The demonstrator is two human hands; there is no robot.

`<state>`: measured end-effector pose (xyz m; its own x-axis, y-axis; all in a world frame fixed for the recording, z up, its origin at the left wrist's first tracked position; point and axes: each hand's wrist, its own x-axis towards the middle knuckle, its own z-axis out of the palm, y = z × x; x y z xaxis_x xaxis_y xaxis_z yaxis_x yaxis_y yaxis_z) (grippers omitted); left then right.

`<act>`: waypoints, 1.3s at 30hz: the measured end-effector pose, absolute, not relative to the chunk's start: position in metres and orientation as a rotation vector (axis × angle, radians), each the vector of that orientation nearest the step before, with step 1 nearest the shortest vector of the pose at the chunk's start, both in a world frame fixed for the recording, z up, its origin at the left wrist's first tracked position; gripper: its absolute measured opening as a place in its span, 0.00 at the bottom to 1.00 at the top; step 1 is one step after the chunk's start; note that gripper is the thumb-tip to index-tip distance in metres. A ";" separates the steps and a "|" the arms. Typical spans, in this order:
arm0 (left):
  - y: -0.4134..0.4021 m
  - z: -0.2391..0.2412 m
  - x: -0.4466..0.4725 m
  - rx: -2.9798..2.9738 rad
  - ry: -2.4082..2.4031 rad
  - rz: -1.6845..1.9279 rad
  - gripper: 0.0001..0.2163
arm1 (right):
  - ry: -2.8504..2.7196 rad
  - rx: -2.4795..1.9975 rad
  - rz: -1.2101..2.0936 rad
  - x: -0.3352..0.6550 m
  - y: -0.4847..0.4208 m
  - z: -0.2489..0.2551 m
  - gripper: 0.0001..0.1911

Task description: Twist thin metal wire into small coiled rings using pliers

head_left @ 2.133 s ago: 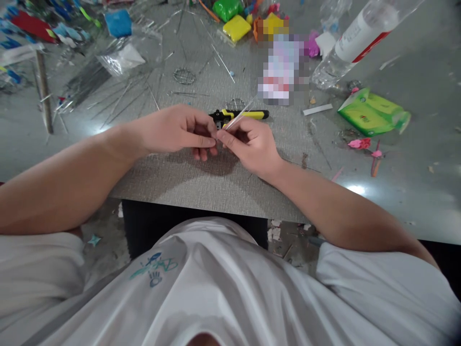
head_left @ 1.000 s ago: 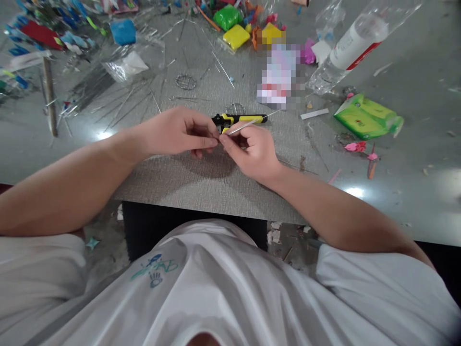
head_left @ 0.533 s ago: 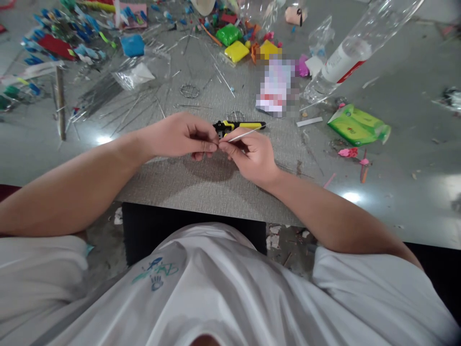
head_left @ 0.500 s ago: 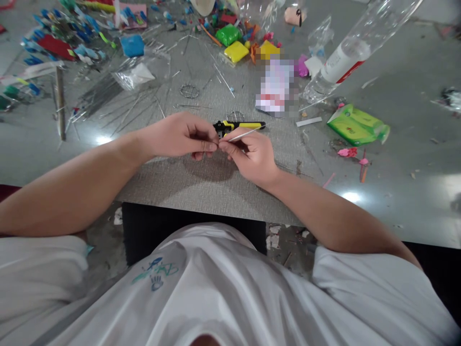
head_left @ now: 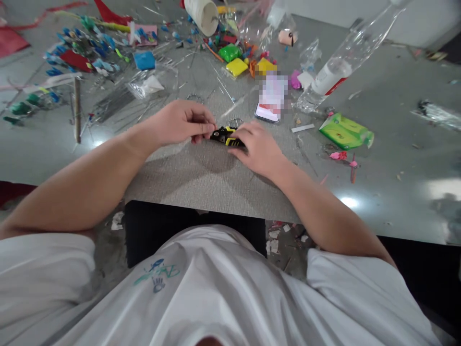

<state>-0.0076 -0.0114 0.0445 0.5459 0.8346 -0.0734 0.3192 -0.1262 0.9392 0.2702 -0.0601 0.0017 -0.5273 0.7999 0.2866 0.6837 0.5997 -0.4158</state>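
Note:
My left hand [head_left: 196,124] is closed in a pinch, thumb against fingertips. A thin pale wire [head_left: 232,108], blurred, slants up and right from near those fingertips, and the grip point itself is hidden. My right hand [head_left: 257,148] is closed over the handles of black-and-yellow pliers [head_left: 224,136], fingers on the far side and thumb on the near side. The pliers' head points left, close to my left fingertips; whether its jaws touch the wire I cannot tell. Just behind the pliers lies a small wire shape [head_left: 236,122], partly covered.
Beyond my hands are a phone [head_left: 268,113], yellow [head_left: 236,67] and blue [head_left: 144,60] clay packs, and a bundle of wires [head_left: 115,98]. A tilted clear bottle [head_left: 329,79] and a green packet [head_left: 345,130] stand to the right. A stick [head_left: 77,110] lies left.
My right hand has let go of the thin wire and taken hold of the pliers, drawing them nearer. My left hand stays pinched. The view has shifted slightly.

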 end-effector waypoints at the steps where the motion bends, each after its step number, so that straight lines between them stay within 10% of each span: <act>1: -0.010 0.045 -0.009 1.671 0.984 0.641 0.13 | -2.423 -1.216 0.356 0.272 -0.061 0.004 0.13; 39: 0.016 0.038 -0.010 1.397 1.038 0.855 0.10 | -2.470 -1.958 0.371 0.320 -0.064 0.081 0.15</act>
<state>-0.0104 0.0162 0.0383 0.3461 0.9358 -0.0673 0.1130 0.0296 0.9932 0.3202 -0.0643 0.0807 -0.2386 0.9563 -0.1689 0.9637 0.2118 -0.1623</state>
